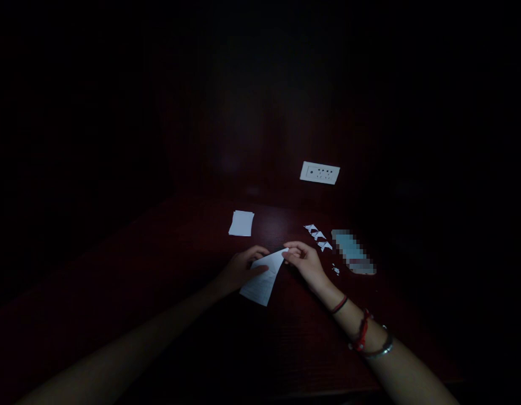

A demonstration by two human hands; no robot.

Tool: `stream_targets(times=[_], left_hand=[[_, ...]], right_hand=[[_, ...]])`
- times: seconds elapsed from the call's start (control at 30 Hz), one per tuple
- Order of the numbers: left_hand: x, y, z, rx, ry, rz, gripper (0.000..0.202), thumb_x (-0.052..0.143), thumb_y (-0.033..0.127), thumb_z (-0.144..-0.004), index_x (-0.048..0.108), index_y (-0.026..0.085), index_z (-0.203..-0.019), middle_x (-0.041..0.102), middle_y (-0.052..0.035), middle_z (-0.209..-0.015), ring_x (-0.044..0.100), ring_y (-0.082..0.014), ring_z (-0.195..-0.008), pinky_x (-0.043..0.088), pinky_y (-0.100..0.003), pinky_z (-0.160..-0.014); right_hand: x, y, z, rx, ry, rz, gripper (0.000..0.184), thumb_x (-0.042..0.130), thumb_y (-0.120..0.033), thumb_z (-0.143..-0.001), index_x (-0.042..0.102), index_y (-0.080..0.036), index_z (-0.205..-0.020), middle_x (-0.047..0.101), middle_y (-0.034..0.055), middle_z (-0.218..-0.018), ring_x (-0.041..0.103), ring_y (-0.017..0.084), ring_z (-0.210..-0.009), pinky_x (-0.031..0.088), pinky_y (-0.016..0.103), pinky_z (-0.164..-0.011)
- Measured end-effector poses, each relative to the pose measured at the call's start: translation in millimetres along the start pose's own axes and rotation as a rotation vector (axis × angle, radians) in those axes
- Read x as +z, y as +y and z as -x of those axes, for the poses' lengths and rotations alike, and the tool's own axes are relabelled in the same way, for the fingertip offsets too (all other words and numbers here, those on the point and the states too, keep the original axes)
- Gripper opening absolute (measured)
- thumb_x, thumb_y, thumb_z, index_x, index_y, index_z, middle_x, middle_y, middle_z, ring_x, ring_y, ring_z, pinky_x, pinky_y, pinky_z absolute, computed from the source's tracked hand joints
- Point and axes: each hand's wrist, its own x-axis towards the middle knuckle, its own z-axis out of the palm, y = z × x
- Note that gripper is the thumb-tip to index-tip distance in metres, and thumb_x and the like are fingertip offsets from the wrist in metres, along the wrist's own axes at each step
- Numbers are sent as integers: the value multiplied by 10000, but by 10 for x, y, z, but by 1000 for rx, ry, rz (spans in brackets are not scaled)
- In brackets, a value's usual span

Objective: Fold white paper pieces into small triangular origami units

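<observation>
Between my two hands is a white sheet of paper (260, 287), creased and narrowing to a point at its upper right. My left hand (247, 269) grips its left side, thumb on top and the other fingers partly hidden behind it. With thumb and fingers, my right hand (305, 264) pinches the pointed upper corner. Several small folded paper pieces (318, 236) lie in a slanting row beyond my right hand. Tiny white scraps (336, 269) are to the right of that hand.
A small stack of white paper sheets (242, 224) lies farther back on the dark red table (193, 230). At the right lies a phone-shaped object (354, 253), blurred by pixelation. A white socket plate (320, 172) is on the wall behind. The surroundings are very dark.
</observation>
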Motion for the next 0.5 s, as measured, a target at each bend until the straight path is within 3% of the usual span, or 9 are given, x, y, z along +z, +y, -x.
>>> stream_targets(times=[0.13,0.2,0.33,0.5], left_hand=[[-10,-25,-36,-13,2,-28,261,438,402,-772,541,172,-839,557,14,-747,510,-127,-651,386,-220,-563],[-17,-35,-46,-27,17,-30,281,429,409,-776,513,177,-912,555,11,-744,512,-132,-641,387,-226,-550],[-42,-5,-39,33,57,-138,490,592,380,-664,414,202,-1085,539,-31,-985,504,-186,-864,396,-281,-719],[-70,38,-1,94,1,-315,300,469,284,-774,461,234,-1070,531,-14,-1059,479,-173,-942,353,-300,-823]], right_hand=[[42,-17,20,11,7,-10,217,630,-179,-575,580,-153,-784,541,-34,-589,484,75,-511,394,196,-505],[62,-23,25,14,-10,-13,178,636,-181,-568,583,-146,-734,557,-20,-608,492,80,-527,398,199,-516],[74,-19,23,18,-7,-21,182,627,-204,-591,579,-143,-756,544,-26,-577,475,74,-501,384,193,-489],[63,3,36,71,-37,-33,196,615,-239,-620,590,-130,-781,557,-4,-607,474,71,-501,363,183,-458]])
